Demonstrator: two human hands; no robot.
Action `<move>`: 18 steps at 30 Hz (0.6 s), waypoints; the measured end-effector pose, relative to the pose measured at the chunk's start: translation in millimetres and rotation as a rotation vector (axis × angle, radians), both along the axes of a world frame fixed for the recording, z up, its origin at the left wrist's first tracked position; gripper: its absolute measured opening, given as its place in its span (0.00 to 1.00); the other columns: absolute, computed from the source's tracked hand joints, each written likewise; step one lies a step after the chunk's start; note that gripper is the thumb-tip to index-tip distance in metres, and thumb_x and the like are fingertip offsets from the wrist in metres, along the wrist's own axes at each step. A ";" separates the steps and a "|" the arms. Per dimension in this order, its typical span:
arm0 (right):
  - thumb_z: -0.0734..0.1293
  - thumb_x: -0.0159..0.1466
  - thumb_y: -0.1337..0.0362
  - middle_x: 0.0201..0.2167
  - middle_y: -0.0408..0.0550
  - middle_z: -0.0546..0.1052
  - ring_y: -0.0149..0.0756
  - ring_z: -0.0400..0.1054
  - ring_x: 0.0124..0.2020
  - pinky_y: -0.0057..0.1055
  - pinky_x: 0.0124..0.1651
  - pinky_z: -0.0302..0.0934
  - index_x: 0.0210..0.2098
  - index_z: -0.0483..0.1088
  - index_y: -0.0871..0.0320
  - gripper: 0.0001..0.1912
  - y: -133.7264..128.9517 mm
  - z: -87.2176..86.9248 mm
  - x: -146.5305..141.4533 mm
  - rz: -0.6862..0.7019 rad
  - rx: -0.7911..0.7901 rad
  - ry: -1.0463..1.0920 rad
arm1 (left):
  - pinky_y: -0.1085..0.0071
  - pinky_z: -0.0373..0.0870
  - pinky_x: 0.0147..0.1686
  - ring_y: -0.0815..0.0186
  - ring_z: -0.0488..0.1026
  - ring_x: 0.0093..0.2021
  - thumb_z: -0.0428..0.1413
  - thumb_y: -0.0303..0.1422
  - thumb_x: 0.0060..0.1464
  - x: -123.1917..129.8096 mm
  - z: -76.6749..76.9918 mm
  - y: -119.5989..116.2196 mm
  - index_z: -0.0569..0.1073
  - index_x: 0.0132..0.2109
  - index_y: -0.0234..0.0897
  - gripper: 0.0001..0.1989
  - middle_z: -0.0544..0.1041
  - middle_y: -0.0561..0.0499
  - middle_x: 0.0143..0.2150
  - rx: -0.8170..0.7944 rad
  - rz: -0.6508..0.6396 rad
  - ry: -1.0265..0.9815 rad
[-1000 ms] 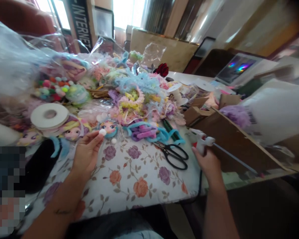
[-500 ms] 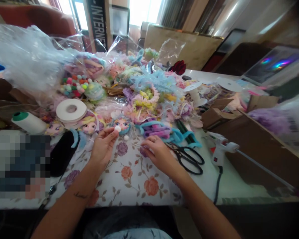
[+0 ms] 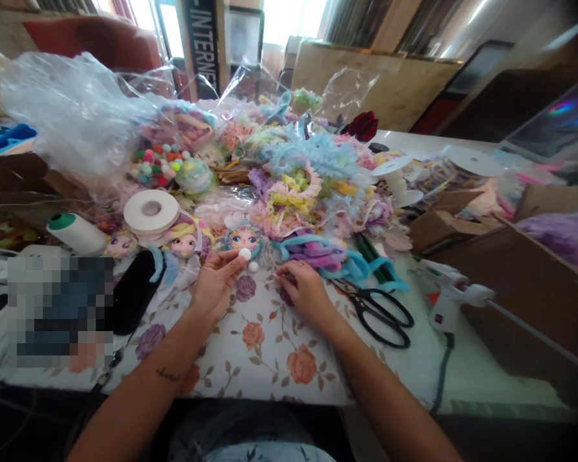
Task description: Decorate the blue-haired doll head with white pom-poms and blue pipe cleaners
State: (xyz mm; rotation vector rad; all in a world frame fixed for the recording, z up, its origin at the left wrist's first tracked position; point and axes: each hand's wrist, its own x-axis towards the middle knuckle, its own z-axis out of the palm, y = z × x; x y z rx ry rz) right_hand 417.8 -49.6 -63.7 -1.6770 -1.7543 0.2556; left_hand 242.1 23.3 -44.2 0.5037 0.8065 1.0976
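Pompom (image 3: 244,254), small and white, sits pinched between thumb and fingertips of left hand (image 3: 216,281), mid-table beside blue-haired doll head (image 3: 243,239). Looks feather-light, soft, squashable; best held gently at its sides. Right hand (image 3: 304,292) rests curled on floral tablecloth (image 3: 270,346); whether it holds anything, cannot tell.

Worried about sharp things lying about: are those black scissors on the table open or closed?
Open. The black scissors lie flat on the flowered tablecloth, their two handle loops spread apart, beside the right hand, which does not touch them.
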 end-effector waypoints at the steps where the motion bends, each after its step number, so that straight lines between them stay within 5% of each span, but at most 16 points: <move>1: 0.68 0.61 0.72 0.30 0.47 0.77 0.39 0.71 0.33 0.34 0.39 0.64 0.31 0.73 0.58 0.04 -1.0 0.4 0.2 -0.033 0.032 0.065 | 0.80 0.73 0.35 0.73 0.77 0.32 0.71 0.22 0.32 0.5 0.3 -0.4 0.78 0.28 0.32 0.12 0.81 0.52 0.31 0.006 -0.004 0.005; 6: 0.70 0.61 0.64 0.27 0.45 0.79 0.36 0.73 0.28 0.31 0.34 0.66 0.31 0.75 0.56 0.03 -6.7 7.2 -5.6 -0.143 0.174 0.306 | 0.79 0.73 0.34 0.72 0.77 0.31 0.73 0.25 0.28 3.9 -2.3 -3.1 0.79 0.28 0.32 0.15 0.80 0.51 0.30 0.013 -0.027 0.018; 18: 0.67 0.63 0.69 0.29 0.43 0.76 0.31 0.70 0.30 0.28 0.35 0.65 0.32 0.73 0.56 0.03 -17.2 23.8 -24.3 -0.058 0.196 0.398 | 0.76 0.69 0.32 0.72 0.74 0.29 0.72 0.31 0.33 8.8 -11.8 -17.0 0.80 0.31 0.36 0.14 0.80 0.51 0.29 0.158 -0.147 0.181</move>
